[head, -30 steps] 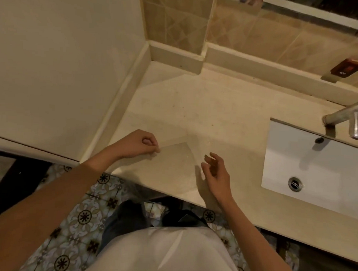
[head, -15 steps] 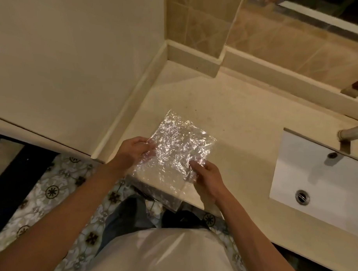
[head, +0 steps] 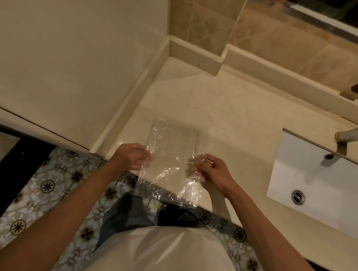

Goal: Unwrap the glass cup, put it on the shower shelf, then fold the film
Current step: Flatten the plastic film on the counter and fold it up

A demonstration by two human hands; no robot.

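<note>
Folding step: left hand [head: 130, 159] and right hand [head: 211, 172] pinching film [head: 169, 161] at worktop [head: 225, 108] front edge; next probably needs edges aligned.

Pretty clearly a bathroom in someone's home — there's a cream stone vanity surface [head: 225, 108] with a white rectangular sink [head: 314, 180] sunk into it, round metal drain [head: 297, 197] and all; a metal tap [head: 350, 135] pokes in over the basin from the right; tan tiles [head: 202, 20] run up the back wall with a mirror [head: 295, 19] set above a low stone ledge; the floor [head: 40, 191] is patterned tile with dark floral medallions — very domestic washroom.
</note>
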